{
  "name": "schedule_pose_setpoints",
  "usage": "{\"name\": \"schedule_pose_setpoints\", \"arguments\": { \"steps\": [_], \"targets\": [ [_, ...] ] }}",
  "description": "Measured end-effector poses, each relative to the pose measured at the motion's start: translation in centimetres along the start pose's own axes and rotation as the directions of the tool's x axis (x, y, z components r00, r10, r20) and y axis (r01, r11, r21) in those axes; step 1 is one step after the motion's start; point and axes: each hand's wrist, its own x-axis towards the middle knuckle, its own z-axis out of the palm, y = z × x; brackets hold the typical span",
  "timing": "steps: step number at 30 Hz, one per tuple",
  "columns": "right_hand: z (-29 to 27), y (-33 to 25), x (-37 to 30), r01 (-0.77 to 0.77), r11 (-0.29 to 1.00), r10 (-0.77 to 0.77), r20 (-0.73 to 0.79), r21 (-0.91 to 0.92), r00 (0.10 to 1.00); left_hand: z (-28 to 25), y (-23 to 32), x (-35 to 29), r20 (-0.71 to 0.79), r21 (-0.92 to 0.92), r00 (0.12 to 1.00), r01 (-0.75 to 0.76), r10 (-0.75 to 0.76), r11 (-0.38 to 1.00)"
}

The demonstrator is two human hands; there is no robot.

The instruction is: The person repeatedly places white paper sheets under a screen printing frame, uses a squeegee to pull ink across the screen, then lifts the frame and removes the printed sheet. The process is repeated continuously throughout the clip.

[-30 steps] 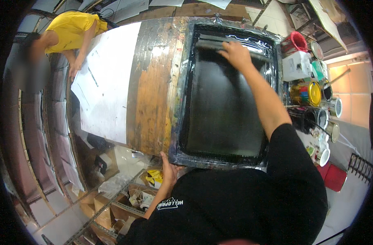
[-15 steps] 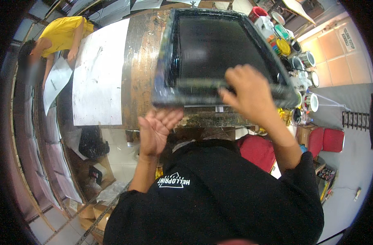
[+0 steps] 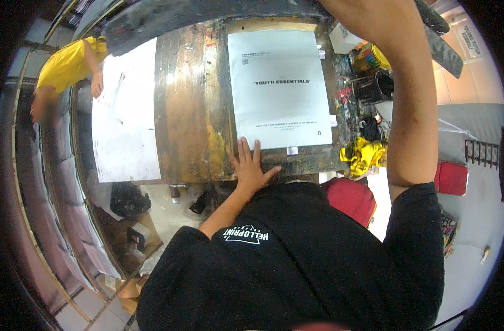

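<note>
A white sheet (image 3: 279, 105) with dark printing lies flat on the stained wooden table (image 3: 197, 110). My left hand (image 3: 250, 168) is open, fingers spread, its fingertips at the sheet's near left edge. My right arm reaches far up, and my right hand (image 3: 368, 19) is cut off by the upper rim, so its fingers are hidden. Beside it, the dark screen-printing frame (image 3: 169, 25) is raised above the far side of the table, blurred and only partly in view. Another dark bar (image 3: 445, 52) shows past my right forearm.
A large white sheet (image 3: 125, 116) covers the table's left part. A person in yellow (image 3: 72, 63) stands beyond it, one hand on its edge. Ink cans (image 3: 379, 58) and a yellow cloth (image 3: 363, 154) sit on the right. A red chair (image 3: 348, 201) stands close by; racks (image 3: 75, 209) line the left.
The screen frame has swung up off the table, uncovering the printed sheet. My right hand has risen with it. My left hand has moved right, turning palm down onto the sheet's edge.
</note>
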Motion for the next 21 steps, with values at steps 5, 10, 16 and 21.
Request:
{"name": "schedule_pose_setpoints", "arguments": {
  "steps": [5,10,16,21],
  "targets": [
    [0.2,2.3,2.2,0.118,0.992,-0.118,-0.001,-0.037,0.993,-4.3,2.4,2.4,0.112,0.037,0.993,0.019,-0.023,0.999],
    [-0.4,3.4,3.3,0.129,0.991,-0.127,0.034,-0.034,0.991,-13.1,4.3,8.6,-0.453,-0.411,0.892,-0.214,0.005,0.886],
    [-0.2,4.0,3.9,0.124,0.991,-0.119,0.094,-0.05,0.988,-12.2,-9.3,3.9,-0.343,-0.829,0.655,0.125,-0.673,0.544],
    [-0.9,2.1,3.6,0.026,0.998,-0.018,0.143,-0.056,0.99,-17.1,-26.7,0.8,-0.455,-0.453,0.693,0.361,-0.559,0.816]
  ]
}}
